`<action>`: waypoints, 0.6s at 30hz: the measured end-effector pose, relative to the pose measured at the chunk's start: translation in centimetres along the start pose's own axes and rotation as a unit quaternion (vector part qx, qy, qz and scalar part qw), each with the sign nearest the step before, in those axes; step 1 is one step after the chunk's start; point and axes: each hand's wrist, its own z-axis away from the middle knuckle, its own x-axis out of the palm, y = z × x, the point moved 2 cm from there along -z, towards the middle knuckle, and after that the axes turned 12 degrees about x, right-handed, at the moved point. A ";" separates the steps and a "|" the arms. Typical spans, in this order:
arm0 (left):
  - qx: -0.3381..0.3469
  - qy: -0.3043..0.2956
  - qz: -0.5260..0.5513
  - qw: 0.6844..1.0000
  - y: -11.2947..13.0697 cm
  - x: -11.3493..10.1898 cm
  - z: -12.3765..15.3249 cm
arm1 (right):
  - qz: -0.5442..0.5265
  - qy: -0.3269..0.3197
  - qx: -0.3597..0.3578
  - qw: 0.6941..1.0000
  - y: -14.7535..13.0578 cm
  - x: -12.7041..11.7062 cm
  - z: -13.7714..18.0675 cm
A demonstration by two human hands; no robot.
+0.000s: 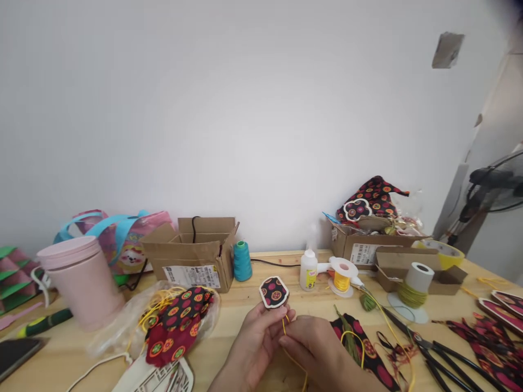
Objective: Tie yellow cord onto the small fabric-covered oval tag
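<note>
My left hand (260,336) is closed around the lower edge of a small fabric-covered piece (274,292) with a pale rim and a dark flowered print. Close beside it, my right hand (312,340) pinches a yellow cord (285,325). The cord runs up by the left thumb and trails down below the hands. Part of the cord between the fingers is hidden. Right of my right hand lies a strip of dark flowered fabric (378,362) with a green cord bundle (350,342) on it.
Black-handled scissors (433,348) and fabric scraps (486,348) lie at right. Behind stand a glue bottle (308,270), a yellow cord spool (341,280), a teal thread cone (242,261) and cardboard boxes (192,256). Bagged flowered fabric (180,324) and a pink tumbler (81,283) are left.
</note>
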 end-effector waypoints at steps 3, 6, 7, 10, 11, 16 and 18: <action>-0.008 0.005 -0.006 1.000 0.0 -0.3 0.0 | 0.006 -0.001 0.015 1.000 0.0 -0.2 0.0; -0.002 0.015 -0.020 1.000 -0.2 -0.6 -0.1 | 0.009 0.004 0.026 1.000 -0.1 -0.6 0.1; 0.002 0.020 -0.023 1.000 -0.3 -0.7 -0.1 | 0.009 0.008 0.028 1.000 -0.1 -0.7 0.1; 0.013 0.053 -0.021 0.998 -0.5 -0.9 -0.2 | -0.004 0.031 0.033 0.999 -0.2 -1.1 0.1; 0.013 0.065 -0.019 0.998 -0.6 -0.9 -0.2 | -0.010 0.043 0.038 0.998 -0.1 -1.2 0.1; 0.003 0.082 -0.008 0.997 -0.6 -0.9 -0.4 | -0.049 0.099 0.089 0.990 0.9 -1.1 -0.1; -0.005 0.075 -0.007 0.997 -0.5 -0.9 -0.5 | -0.052 0.107 0.110 0.987 1.2 -0.9 -0.3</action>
